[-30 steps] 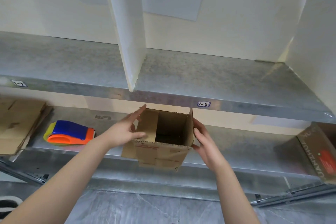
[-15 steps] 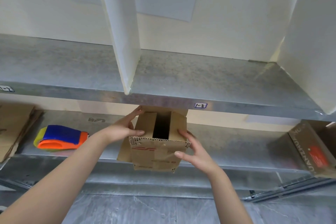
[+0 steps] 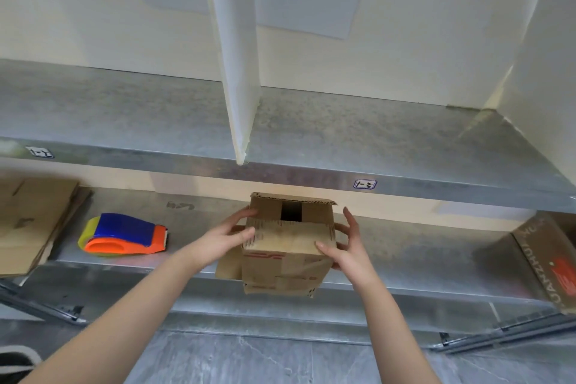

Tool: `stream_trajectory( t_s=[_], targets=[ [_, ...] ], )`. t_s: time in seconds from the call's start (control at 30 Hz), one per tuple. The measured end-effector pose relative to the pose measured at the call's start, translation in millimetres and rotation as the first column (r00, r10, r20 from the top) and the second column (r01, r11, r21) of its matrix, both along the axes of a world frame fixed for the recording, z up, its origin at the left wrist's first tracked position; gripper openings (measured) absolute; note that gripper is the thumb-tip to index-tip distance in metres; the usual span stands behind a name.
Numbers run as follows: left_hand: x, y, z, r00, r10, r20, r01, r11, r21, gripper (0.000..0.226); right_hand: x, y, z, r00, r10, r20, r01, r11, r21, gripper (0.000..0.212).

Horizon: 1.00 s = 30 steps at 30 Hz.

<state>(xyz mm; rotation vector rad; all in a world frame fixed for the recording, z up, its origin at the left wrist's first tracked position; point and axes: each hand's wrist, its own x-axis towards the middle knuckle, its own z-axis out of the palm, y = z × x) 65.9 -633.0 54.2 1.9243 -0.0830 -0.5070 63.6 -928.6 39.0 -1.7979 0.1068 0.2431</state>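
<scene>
A small brown cardboard box [image 3: 286,246] with red print sits at the front edge of the lower metal shelf [image 3: 405,262]. Its top flaps are folded in, leaving a narrow dark gap in the middle. My left hand [image 3: 230,235] presses on the box's left side and top flap with straight fingers. My right hand [image 3: 346,243] holds the right side, thumb on the near top flap, fingers upright along the side.
An orange, blue and yellow tape dispenser [image 3: 124,235] lies left of the box. Flattened cardboard [image 3: 31,221] is stacked at far left. Another brown box [image 3: 548,259] stands at far right. The upper shelf [image 3: 343,140] has a white divider [image 3: 240,50].
The box's top flaps have been folded inward, so the wide opening has shrunk to a narrow slot. Both hands have moved from the box's sides onto the flaps.
</scene>
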Motion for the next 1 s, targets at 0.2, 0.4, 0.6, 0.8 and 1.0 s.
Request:
stream_trajectory(
  t_s=[0.2,0.4,0.6,0.8,1.0],
  targets=[
    [13.2,-4.3,-3.2,0.973,0.115,0.201,-0.126,0.991,0.043,0.092,13.6,-1.7,12.8,0.994,0.105,-0.011,-0.106,0.993,-0.058,0.095],
    [13.8,1.7,-11.3,0.977,-0.036,0.208,0.005,0.990,0.144,0.045,14.5,3.4,2.9,0.992,0.125,-0.015,-0.126,0.988,-0.094,0.050],
    [0.5,0.9,-21.7,0.989,-0.030,0.143,0.016,0.995,0.099,0.089,14.5,1.6,-10.3,0.991,0.135,-0.004,-0.135,0.983,-0.121,0.055],
    [12.0,-3.4,-16.2,0.983,-0.066,0.169,0.026,0.974,0.227,0.076,19.0,7.8,-7.5,0.995,0.097,0.007,-0.095,0.985,-0.145,0.054],
    [2.8,-0.4,-13.1,0.929,-0.099,0.356,-0.062,0.908,0.414,0.091,14.3,19.2,-5.7,0.996,0.074,0.049,-0.068,0.992,-0.107,0.053]
  ],
)
